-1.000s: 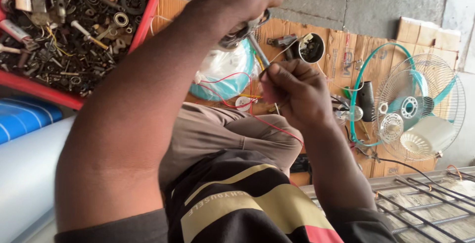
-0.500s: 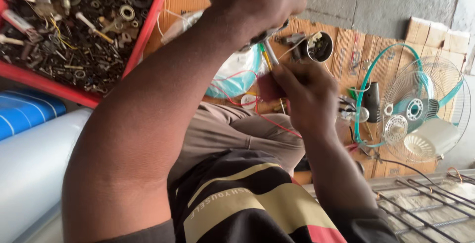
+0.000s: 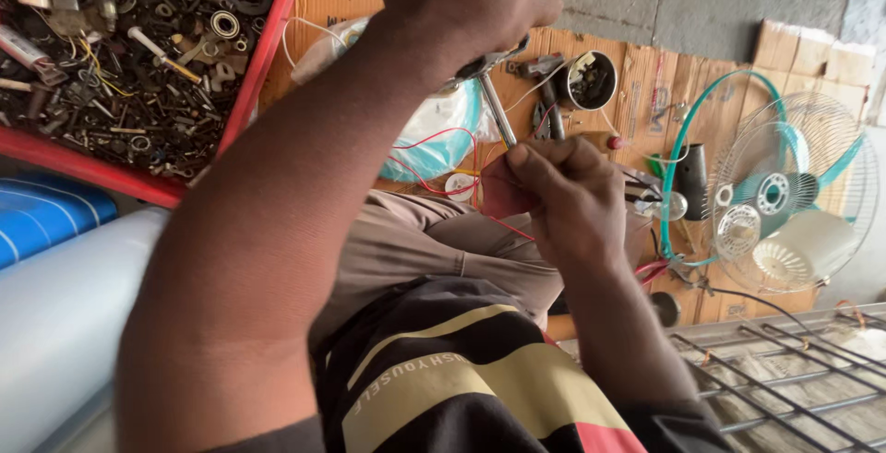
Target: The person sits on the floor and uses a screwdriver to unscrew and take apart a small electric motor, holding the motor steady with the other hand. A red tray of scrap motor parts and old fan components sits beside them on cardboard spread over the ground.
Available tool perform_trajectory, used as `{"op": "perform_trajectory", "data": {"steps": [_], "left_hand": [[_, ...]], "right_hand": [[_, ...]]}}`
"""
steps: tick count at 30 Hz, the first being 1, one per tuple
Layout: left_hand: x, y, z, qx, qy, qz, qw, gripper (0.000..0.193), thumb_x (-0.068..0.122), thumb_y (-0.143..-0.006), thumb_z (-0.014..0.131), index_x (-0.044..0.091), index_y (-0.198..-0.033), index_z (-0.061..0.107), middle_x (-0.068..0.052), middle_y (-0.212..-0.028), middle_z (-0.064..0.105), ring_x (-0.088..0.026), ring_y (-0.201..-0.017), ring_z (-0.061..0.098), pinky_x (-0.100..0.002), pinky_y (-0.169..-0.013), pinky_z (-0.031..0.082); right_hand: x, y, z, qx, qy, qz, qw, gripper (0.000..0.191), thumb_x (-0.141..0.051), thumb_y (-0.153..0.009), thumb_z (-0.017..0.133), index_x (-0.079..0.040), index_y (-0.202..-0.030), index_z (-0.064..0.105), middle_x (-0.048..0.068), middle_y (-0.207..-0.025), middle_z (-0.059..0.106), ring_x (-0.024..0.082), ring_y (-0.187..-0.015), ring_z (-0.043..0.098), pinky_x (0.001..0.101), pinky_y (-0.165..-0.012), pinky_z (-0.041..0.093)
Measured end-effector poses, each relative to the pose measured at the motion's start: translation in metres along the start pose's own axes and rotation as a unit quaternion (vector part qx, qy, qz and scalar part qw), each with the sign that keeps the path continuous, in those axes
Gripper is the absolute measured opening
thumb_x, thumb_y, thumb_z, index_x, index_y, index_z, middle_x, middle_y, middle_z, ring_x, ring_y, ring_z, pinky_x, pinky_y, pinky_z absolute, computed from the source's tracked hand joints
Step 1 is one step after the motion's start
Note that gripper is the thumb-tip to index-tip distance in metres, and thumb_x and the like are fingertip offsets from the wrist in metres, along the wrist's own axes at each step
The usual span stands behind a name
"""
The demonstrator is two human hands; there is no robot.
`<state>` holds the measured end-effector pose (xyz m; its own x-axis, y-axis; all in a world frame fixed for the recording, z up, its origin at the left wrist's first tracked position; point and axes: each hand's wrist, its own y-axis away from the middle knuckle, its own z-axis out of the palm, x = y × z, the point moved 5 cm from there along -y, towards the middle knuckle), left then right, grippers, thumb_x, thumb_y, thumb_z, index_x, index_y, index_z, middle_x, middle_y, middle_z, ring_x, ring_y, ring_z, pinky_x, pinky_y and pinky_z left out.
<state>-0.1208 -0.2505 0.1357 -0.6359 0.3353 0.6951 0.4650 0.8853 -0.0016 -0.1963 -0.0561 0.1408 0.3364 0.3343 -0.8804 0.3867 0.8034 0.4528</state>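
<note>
- Our left hand (image 3: 471,1) is closed in a tight fist round the dark handle of a hand tool with a thin bright steel shaft (image 3: 496,107). The shaft points down at the right hand, and its tip is hidden behind the fingers.
- Our right hand (image 3: 568,199) has its fingers pinched narrow on a small reddish piece (image 3: 498,196), held above the lap. A thin red wire (image 3: 513,227) trails from it. We cannot tell how firmly the piece is seated in the pinch.
- Risk, slip: the steel shaft bears straight toward the pinching fingertips. If the tip jumps off the piece under pressure, we judge that it would strike the thumb or forefinger.
- Risk, wire damage: the red wire runs just beside the tip. A skid could nick its insulation, or a tug could pull it loose.
- Risk, lost part: the work is held in the air with nothing under it but the lap. A dropped piece would likely fall among the clutter on the brown cardboard sheet (image 3: 646,75).
- Risk, snag: further red loops lie across the round teal and white plastic housing (image 3: 434,139). A sharp pull could drag it.
- Risk, elbow: the left forearm passes close by the red plastic tray of mixed screws and bearings (image 3: 83,165), and a wide swing could tip it.
- The small black round cup of parts (image 3: 591,79) and the teal and white fan with its wire guard (image 3: 775,195) lie apart from both hands. We judge them to be out of harm.
</note>
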Motion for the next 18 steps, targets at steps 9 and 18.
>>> {"op": "perform_trajectory", "data": {"steps": [9, 18], "left_hand": [[0.002, 0.004, -0.016, 0.076, 0.035, 0.081, 0.993, 0.022, 0.037, -0.070, 0.079, 0.015, -0.067, 0.076, -0.005, -0.057, 0.068, -0.025, -0.048, 0.067, -0.041, -0.042, 0.052], [-0.010, -0.005, 0.001, 0.092, -0.046, 0.072, 0.992, 0.029, 0.040, -0.072, 0.079, 0.013, -0.064, 0.075, -0.009, -0.053, 0.066, -0.028, -0.044, 0.064, -0.045, -0.041, 0.050]], "right_hand": [[0.006, -0.013, 0.002, 0.016, 0.014, 0.021, 1.000, 0.010, -0.005, -0.095, 0.071, 0.005, -0.094, 0.070, 0.010, -0.086, 0.071, 0.016, -0.074, 0.069, 0.0286, -0.067, 0.058], [-0.020, -0.034, 0.036, -0.089, -0.010, -0.060, 0.994, 0.013, -0.004, -0.098, 0.074, 0.006, -0.093, 0.068, 0.012, -0.084, 0.072, 0.016, -0.070, 0.068, 0.0311, -0.064, 0.059]]}}
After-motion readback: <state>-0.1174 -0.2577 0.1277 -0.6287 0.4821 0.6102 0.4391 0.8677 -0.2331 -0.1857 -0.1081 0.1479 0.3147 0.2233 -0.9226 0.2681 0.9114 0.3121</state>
